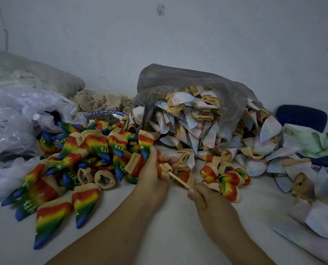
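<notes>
With left hand [151,176] clenched round the rainbow-striped, beige-cuffed fabric cone [164,167] above the middle of the white table [168,236], and right hand [197,194] pinching the thin wooden stick [179,180] lodged in its cuff, push straight toward the tip. Ease off before piercing.

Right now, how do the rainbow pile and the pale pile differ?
Colour: the rainbow pile shows bright red-to-blue stripes with white lettering; the pale pile is washed-out pink and blue. Place: the rainbow pile lies loose on the left of the white surface; the pale pile spills from a grey bag on the right. Both are cone-shaped fabric pieces with tan cuffs.
</notes>
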Motion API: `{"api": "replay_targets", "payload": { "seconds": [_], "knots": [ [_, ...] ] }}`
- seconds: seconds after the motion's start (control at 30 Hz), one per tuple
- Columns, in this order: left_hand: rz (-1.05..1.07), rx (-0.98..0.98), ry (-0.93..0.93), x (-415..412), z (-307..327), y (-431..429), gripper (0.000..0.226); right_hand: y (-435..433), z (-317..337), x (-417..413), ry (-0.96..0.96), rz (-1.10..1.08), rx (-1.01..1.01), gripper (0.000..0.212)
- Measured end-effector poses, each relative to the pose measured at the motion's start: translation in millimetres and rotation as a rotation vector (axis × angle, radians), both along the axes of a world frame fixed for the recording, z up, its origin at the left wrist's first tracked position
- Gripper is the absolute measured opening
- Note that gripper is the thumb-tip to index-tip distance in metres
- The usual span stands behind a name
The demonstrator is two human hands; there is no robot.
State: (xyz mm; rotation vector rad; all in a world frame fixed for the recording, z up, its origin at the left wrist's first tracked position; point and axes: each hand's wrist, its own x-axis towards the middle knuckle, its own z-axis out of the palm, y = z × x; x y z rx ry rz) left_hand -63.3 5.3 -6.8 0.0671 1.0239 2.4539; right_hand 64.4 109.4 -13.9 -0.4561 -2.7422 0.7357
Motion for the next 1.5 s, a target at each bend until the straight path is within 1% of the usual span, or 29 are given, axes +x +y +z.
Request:
{"api": "replay_targets", "payload": {
  "seconds": [0.1, 0.2, 0.3, 0.37, 0.43, 0.5, 0.57, 0.63, 0.73, 0.83, 0.9, 0.97, 1.03, 1.07, 1.17, 1.23, 1.33, 1.5],
  "knots": [
    [-0.005, 0.043, -0.025, -2, 2, -1, 0.071, 12, 2, -2, 0.024, -0.017, -0.016, 0.026],
    [0.005, 0.003, 0.013, -1, 1, -1, 0.075, 19, 3, -1, 0.029, -0.081, -0.017, 0.034],
    [0.092, -0.155, 0.057, -4, -3, 1, 0.077, 22, 5, 0, 0.057, -0.104, -0.028, 0.04],
    [0.143, -0.297, 0.075, -5, -3, 0, 0.088, 23, 9, 2, 0.101, -0.127, -0.052, 0.041],
    [0.191, -0.453, 0.146, -7, -4, -1, 0.096, 25, 13, 4, 0.127, -0.154, -0.051, 0.043],
    [0.259, -0.556, 0.213, -7, -5, -2, 0.091, 27, 17, 6, 0.119, -0.173, -0.008, 0.045],
    [0.307, -0.586, 0.23, -6, -5, -2, 0.085, 30, 19, 7, 0.097, -0.178, 0.032, 0.046],
    [0.331, -0.566, 0.218, -8, -6, -3, 0.081, 33, 20, 7, 0.071, -0.168, 0.054, 0.049],
    [0.292, -0.498, 0.151, -12, -7, -6, 0.08, 38, 23, 8, 0.061, -0.161, 0.138, 0.052],
    [0.249, -0.377, 0.115, -15, -10, -7, 0.081, 40, 26, 9, 0.077, -0.126, 0.192, 0.065],
    [0.212, -0.229, 0.08, -15, -8, -8, 0.064, 39, 25, 10, 0.096, -0.123, 0.161, 0.069],
    [0.15, -0.088, 0.052, -14, -6, -9, 0.049, 38, 22, 10, 0.131, -0.124, 0.074, 0.067],
    [0.077, -0.016, 0.039, -13, -6, -10, 0.048, 35, 18, 9, 0.16, -0.106, 0.022, 0.068],
    [0.059, -0.021, 0.041, -12, -6, -10, 0.048, 34, 17, 8, 0.168, -0.098, 0.002, 0.069],
    [0.061, -0.055, 0.003, -8, 1, -9, 0.039, 33, 13, 4, 0.163, -0.126, -0.08, 0.071],
    [0.077, -0.061, -0.039, -8, 2, -7, 0.044, 35, 13, 4, 0.121, -0.151, -0.103, 0.069],
    [0.089, -0.079, -0.027, -9, 1, -6, 0.051, 37, 14, 5, 0.089, -0.146, -0.039, 0.067],
    [0.069, -0.073, 0.067, -11, 0, -8, 0.056, 39, 19, 8, 0.059, -0.101, 0.121, 0.056]
  ]
}}
